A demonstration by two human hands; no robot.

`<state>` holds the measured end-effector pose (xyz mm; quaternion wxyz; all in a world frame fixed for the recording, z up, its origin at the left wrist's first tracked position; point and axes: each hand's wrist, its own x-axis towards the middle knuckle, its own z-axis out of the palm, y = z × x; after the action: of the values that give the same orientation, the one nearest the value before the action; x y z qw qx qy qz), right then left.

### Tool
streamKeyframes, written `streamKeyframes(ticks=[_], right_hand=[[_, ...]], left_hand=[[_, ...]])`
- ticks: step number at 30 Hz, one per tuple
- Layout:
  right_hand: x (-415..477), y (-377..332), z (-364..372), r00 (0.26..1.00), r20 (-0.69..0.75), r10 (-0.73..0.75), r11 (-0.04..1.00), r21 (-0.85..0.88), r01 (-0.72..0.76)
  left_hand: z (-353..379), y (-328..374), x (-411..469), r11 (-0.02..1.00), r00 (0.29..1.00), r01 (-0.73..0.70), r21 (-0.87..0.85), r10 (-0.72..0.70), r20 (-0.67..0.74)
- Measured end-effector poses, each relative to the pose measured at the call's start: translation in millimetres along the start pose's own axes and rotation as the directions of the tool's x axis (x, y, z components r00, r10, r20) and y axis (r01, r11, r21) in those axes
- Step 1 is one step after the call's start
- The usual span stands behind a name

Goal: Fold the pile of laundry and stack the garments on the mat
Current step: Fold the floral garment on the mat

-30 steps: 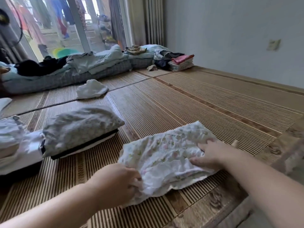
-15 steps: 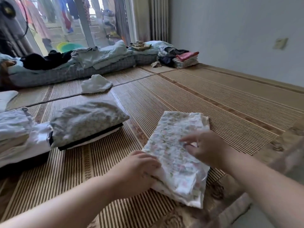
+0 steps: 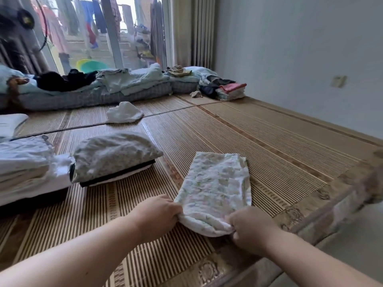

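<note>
Both hands are down by the near edge of the mat (image 3: 269, 141) here. The left hand (image 3: 159, 216) and right hand (image 3: 250, 230) each have their fingers curled round a corner of the closest end of the floral garment (image 3: 215, 183), bunching it a little. The garment is a long narrow strip lying flat on the mat, running away from that near edge. My guess is the next fold takes this end up and over to meet the far end. To do it well, I'd lift both corners evenly, keep the cloth taut between the hands so the layers don't slide, land it edge on edge, then smooth it flat. It probably then goes on the folded stack (image 3: 116, 154) just to its left, with a paler stack (image 3: 22, 162) at the mat's left edge. Further back a crumpled white garment (image 3: 124, 114) waits unfolded, and a small folded pile (image 3: 230, 90) sits in the far corner by the wall (image 3: 290, 48).
</note>
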<state>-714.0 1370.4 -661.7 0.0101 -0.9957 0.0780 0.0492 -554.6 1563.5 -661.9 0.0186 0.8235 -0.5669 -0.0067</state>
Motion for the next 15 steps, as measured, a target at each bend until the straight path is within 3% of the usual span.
streamKeyframes(ticks=[3, 4, 6, 7, 8, 10, 13, 15], right_hand=[[-9, 12, -13, 0.999, 0.011, 0.033, 0.917, 0.397, -0.034], [-13, 15, -18, 0.999, 0.04, 0.016, 0.817, 0.576, -0.036], [-17, 17, -27, 0.992, 0.101, -0.071, 0.469, 0.881, -0.056], [-16, 21, -32, 0.988, 0.097, -0.123, 0.322, 0.945, -0.053], [-13, 23, -38, 0.985, 0.08, -0.151, 0.258, 0.965, -0.039], [0, 24, -47, 0.995, 0.024, -0.098, 0.243, 0.97, 0.0], [36, 28, -50, 0.985, -0.012, 0.171, 0.247, 0.969, -0.031], [59, 30, -47, 0.955, -0.015, 0.295, 0.319, 0.944, -0.084]], left_hand=[[-15, 7, -22, 0.966, 0.997, 0.067, -0.249, -0.059, 0.042], [-21, 8, -29, 0.932, 0.995, 0.094, -0.35, -0.081, 0.05], [-36, 8, -41, 0.813, 0.988, 0.14, -0.566, -0.153, 0.026], [-44, 8, -44, 0.717, 0.978, 0.156, -0.679, -0.207, 0.006], [-51, 6, -43, 0.597, 0.963, 0.168, -0.785, -0.271, -0.001], [-62, 0, -33, 0.403, 0.922, 0.161, -0.901, -0.386, -0.008], [-64, -15, -1, 0.353, 0.852, 0.184, -0.917, -0.522, -0.029], [-56, -24, 23, 0.33, 0.808, 0.226, -0.916, -0.589, -0.013]])
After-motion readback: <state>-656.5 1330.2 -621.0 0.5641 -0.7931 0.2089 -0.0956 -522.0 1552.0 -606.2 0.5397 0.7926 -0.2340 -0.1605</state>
